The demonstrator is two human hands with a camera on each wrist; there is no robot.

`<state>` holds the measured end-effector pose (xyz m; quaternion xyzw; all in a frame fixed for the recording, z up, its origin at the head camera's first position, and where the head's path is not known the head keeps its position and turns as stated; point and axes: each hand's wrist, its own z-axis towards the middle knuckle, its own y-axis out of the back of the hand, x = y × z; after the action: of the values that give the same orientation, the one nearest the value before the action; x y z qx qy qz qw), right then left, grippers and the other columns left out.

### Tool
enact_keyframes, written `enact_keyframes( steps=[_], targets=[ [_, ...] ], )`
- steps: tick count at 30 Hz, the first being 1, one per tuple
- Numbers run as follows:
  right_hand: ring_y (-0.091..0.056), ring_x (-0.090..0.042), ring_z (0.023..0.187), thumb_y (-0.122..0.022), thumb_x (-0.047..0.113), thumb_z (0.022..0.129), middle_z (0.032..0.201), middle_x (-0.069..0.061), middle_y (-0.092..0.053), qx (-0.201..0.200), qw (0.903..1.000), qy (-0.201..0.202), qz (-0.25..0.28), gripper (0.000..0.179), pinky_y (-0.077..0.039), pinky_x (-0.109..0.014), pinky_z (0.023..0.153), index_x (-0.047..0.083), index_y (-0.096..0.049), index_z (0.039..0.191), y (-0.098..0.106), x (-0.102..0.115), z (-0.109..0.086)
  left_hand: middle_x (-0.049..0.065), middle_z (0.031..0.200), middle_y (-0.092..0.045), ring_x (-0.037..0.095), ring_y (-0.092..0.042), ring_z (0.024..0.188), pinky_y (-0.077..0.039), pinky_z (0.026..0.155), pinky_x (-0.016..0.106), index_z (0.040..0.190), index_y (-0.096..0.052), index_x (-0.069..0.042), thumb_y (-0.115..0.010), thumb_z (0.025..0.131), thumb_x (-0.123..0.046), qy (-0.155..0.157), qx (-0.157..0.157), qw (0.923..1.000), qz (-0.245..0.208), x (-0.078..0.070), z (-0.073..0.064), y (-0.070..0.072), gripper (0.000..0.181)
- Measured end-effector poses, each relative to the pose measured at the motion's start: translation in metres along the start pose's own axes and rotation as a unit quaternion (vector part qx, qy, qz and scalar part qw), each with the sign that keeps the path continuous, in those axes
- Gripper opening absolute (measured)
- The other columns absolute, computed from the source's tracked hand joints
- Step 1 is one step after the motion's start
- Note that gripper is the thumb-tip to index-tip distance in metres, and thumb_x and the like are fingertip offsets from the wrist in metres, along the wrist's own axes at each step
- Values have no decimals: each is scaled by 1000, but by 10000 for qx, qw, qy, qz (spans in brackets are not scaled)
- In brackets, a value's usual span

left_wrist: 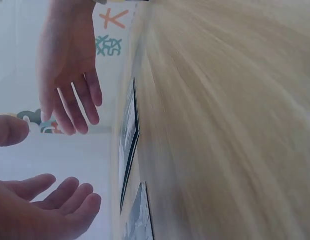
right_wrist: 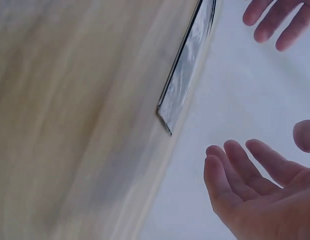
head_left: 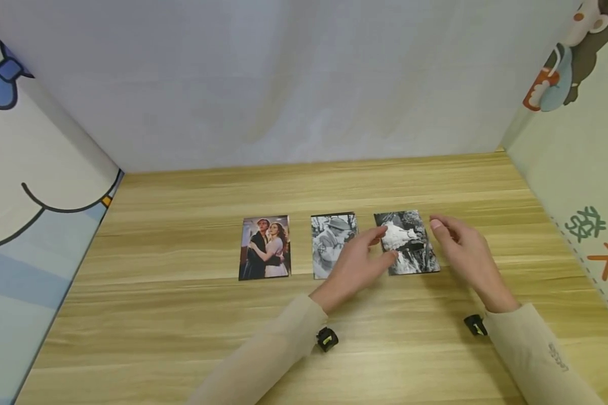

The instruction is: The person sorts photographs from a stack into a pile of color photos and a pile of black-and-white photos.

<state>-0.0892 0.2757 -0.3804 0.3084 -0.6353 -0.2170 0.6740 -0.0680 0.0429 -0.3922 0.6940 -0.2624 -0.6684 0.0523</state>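
Three picture cards lie in a row on the wooden table. The left one is a colour card (head_left: pixel 264 247) of a couple embracing. In the middle is a black-and-white card (head_left: pixel 326 242) with a figure in a hat, partly covered by my left hand (head_left: pixel 357 261). A second black-and-white card (head_left: pixel 410 244), with a bright white patch, lies at the right, slightly turned. My left hand hovers at its left edge with fingers relaxed and holds nothing. Just beyond its right edge, my right hand (head_left: pixel 463 253) is raised over the table, fingers loosely bent and holding nothing.
The wooden tabletop (head_left: pixel 182 315) meets a pale cloth wall (head_left: pixel 304 84) at the back. Printed panels stand at the left (head_left: pixel 25 197) and right (head_left: pixel 577 185). A small black wrist device (head_left: pixel 327 339) sits at the left sleeve, another (head_left: pixel 475 324) at the right sleeve.
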Motion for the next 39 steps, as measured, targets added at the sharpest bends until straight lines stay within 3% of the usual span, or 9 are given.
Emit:
enact_keyframes(
  steps=[5, 9, 13, 16, 23, 39],
  targets=[
    [-54, -55, 124, -38, 37, 113, 143, -34, -53, -173, 9995, 243, 123, 55, -44, -70, 101, -5, -53, 146, -5, 2, -5, 3, 156, -50, 25, -47, 142, -40, 115, 53, 157, -47, -21, -65, 98, -40, -204, -133, 9995, 203, 4, -9, 9, 65],
    [-51, -56, 128, -37, 36, 113, 145, -34, -51, -220, 9990, 348, 153, 55, -42, -72, 104, -4, -51, 148, -9, 4, -9, 4, 160, -45, 25, -38, 149, -29, 121, 56, 157, -46, -19, -64, 98, -41, -440, -241, 9982, 325, 8, -16, 17, 65],
    [-50, -56, 130, -36, 38, 113, 148, -32, -50, -200, 9991, 327, 151, 55, -41, -72, 105, -1, -50, 150, -12, 9, -12, 5, 161, -44, 26, -38, 149, -25, 123, 56, 156, -47, -15, -64, 99, -39, -608, -402, 9963, 458, 11, -22, 28, 64],
    [-50, -54, 131, -37, 39, 113, 149, -30, -50, -200, 9991, 349, 126, 56, -39, -71, 107, 0, -50, 151, -15, 12, -14, 5, 160, -45, 27, -41, 147, -29, 122, 53, 156, -47, -15, -64, 99, -37, -697, -545, 9943, 594, 14, -25, 36, 63],
    [-43, -53, 139, -43, 37, 112, 153, -26, -48, -186, 9975, 670, -80, 54, -33, -68, 113, -1, -51, 149, -25, 14, -14, 6, 163, -39, 31, -42, 146, -37, 117, 56, 156, -47, -13, -64, 97, -40, -631, -667, 9916, 912, 22, -31, 52, 67],
    [-42, -48, 142, -51, 35, 109, 153, -26, -48, 53, 9941, 1038, -307, 53, -33, -64, 116, 0, -51, 150, -45, 26, -10, 17, 166, -31, 41, -36, 148, -33, 116, 65, 157, -44, -8, -71, 93, -42, -467, -919, 9749, 1974, 44, -40, 73, 77]
  ],
)
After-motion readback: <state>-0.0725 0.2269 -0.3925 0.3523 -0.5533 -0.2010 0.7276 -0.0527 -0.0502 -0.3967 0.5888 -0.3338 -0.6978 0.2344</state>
